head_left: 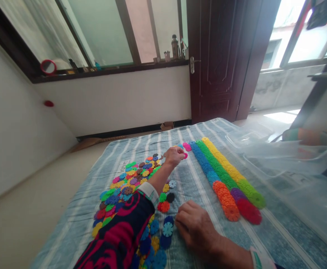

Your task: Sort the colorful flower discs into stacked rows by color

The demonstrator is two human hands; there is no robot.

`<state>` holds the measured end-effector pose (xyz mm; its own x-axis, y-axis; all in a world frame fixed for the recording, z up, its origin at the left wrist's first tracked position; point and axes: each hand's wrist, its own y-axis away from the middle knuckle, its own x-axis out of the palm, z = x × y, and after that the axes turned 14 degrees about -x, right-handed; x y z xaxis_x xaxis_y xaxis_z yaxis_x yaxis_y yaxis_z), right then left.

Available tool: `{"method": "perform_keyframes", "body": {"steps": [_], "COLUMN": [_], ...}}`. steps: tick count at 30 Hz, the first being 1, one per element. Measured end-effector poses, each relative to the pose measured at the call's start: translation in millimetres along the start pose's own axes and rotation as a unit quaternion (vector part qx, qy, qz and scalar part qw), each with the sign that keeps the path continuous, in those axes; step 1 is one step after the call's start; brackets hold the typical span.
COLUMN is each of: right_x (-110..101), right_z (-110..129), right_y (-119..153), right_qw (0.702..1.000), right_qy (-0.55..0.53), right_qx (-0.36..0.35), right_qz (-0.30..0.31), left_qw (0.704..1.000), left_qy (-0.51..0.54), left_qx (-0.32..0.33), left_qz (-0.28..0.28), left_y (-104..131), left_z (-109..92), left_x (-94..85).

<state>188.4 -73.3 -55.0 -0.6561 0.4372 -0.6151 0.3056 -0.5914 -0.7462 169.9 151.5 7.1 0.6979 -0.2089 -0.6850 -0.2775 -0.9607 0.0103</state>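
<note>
Stretched out over the bed, my left hand (175, 155) pinches a pink notched plastic disc (185, 155). Just beyond it, more pink discs (187, 146) lie by the far end of a blue row of overlapping discs (202, 160). My right hand (197, 228) rests on the cloth with its fingers curled; whether anything is inside is hidden. Near its fingertips lie dark and light blue discs (167, 229). Parallel rows continue in green (216, 164) and yellow (222, 158), ending nearer me in orange (226, 201) and red (249, 212). A loose mixed pile (129, 183) spreads under my left arm.
A striped blue cloth (185, 179) covers the bed. Clear plastic containers (286, 157) stand at the right. Behind are a dark wooden door (216, 52) and a window sill (113, 70) with a flask (175, 46) and a round red mirror (48, 67).
</note>
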Motion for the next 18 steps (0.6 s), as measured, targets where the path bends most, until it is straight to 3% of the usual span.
{"method": "perform_keyframes", "body": {"steps": [3, 7, 18], "right_x": [1, 5, 11], "right_z": [0, -1, -4], "right_y": [0, 0, 2], "right_qw": [1.000, 1.000, 0.999], "right_qy": [0.009, 0.017, 0.014], "right_qx": [-0.007, -0.012, -0.024], "right_qz": [-0.002, -0.008, -0.018], "left_qw": [0.999, 0.997, 0.994], "left_qy": [-0.022, -0.047, -0.076], "left_qx": [0.004, 0.006, 0.022], "left_qz": [-0.036, -0.061, -0.078], "left_y": [-25, -45, -57], "left_z": [-8, -11, -10], "left_x": [24.0, 40.1, 45.7]}}
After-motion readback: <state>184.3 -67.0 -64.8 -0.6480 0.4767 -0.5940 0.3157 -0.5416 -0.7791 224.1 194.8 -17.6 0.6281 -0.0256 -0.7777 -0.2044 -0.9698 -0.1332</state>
